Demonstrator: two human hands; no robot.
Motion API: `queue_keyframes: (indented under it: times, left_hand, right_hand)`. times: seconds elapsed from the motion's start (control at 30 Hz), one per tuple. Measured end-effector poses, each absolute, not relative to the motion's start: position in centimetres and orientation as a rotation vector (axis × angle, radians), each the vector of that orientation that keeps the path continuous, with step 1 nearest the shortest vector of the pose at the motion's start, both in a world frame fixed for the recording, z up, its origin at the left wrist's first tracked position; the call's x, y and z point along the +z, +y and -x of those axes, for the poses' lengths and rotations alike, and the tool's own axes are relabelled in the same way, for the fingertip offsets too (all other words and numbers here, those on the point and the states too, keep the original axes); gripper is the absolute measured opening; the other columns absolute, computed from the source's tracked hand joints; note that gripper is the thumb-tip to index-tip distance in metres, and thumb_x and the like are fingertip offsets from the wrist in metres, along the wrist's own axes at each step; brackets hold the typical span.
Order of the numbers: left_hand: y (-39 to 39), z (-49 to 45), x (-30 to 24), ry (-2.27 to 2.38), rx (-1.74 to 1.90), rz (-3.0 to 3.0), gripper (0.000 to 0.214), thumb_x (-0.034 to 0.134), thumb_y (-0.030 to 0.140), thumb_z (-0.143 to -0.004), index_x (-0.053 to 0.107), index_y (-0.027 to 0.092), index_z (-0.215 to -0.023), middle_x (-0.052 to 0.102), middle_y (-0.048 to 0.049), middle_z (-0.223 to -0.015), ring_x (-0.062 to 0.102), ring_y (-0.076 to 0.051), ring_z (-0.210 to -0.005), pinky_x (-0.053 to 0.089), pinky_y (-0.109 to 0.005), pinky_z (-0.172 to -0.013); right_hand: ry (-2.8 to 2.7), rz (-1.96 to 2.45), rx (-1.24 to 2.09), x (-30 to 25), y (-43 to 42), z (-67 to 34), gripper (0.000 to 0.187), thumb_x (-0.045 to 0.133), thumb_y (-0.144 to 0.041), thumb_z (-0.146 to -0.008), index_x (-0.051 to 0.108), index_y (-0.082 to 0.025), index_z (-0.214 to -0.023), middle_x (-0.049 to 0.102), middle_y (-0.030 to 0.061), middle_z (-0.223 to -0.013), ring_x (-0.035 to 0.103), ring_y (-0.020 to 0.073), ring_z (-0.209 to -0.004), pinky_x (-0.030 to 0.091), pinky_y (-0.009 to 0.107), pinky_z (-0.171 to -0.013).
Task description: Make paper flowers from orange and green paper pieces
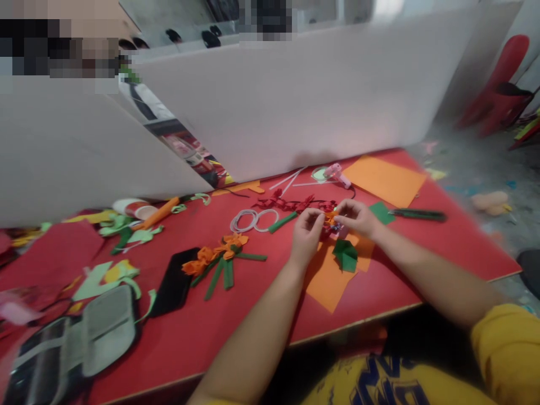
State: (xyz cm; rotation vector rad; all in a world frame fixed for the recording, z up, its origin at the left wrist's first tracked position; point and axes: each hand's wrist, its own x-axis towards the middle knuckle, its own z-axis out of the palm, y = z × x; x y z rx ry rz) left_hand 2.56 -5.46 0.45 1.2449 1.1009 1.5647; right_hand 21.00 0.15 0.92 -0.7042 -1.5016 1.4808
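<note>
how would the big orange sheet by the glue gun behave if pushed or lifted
The orange sheet looks thin, so it's probably light and may sag if lifted by one corner. Lying flat on the red table, it would likely slide rather than tip.

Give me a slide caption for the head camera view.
Left hand and right hand hold an orange piece over a red table, orange flowers nearby.

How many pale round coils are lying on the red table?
2 in view, side by side, to the left of the left hand: a thicker coil and, nearer that hand, a thinner ring. Others may be hidden.
</note>
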Motion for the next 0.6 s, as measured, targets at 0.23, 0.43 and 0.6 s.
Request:
queue_keyframes:
  times: [0.23, 0.43, 0.6]
  left_hand:
    - [-5.61, -2.86, 0.36, 1.124, 1.612, -1.356, 0.035, 0.083, 0.048, -0.091, 0.062, 0.022, -0.101, 0.07, -0.0078, -0.12, 0.074, -0.017, -0.096, 0.065, -0.028, -0.079]
    - [-6.14, -3.01, 0.62, 1.181, 1.484, -1.428, 0.029, 0.079, 0.045, -0.094, 0.066, 0.021, -0.103, 0.072, -0.0039, -0.096, 0.073, -0.014, -0.073, 0.062, -0.024, -0.061]
    - [-6.24, -2.74, 0.91, 1.276, 1.447, -1.593, 0.025, 0.081, 0.042, -0.092, 0.071, 0.02, -0.098, 0.068, -0.0034, -0.096, 0.07, -0.013, -0.072, 0.058, -0.022, -0.058]
  right_hand:
    - [-1.492, 0.734, 1.379, 0.41, 0.74, -21.01, 0.044, 0.094, -0.052, -0.074, 0.065, -0.023, -0.088, 0.068, -0.001, -0.08, 0.063, 0.0156, -0.07, 0.054, 0.03, -0.066]
    - [-1.535, 0.676, 1.305, 0.64, 0.56, -21.06, 0.038, 0.089, -0.049, -0.079, 0.064, -0.023, -0.089, 0.069, 0.0007, -0.084, 0.065, 0.0166, -0.073, 0.056, 0.031, -0.068]
    - [-1.584, 0.587, 1.209, 0.78, 0.27, -20.93, 0.028, 0.085, -0.04, -0.082, 0.063, -0.023, -0.088, 0.071, 0.0037, -0.091, 0.065, 0.0171, -0.077, 0.057, 0.031, -0.07]
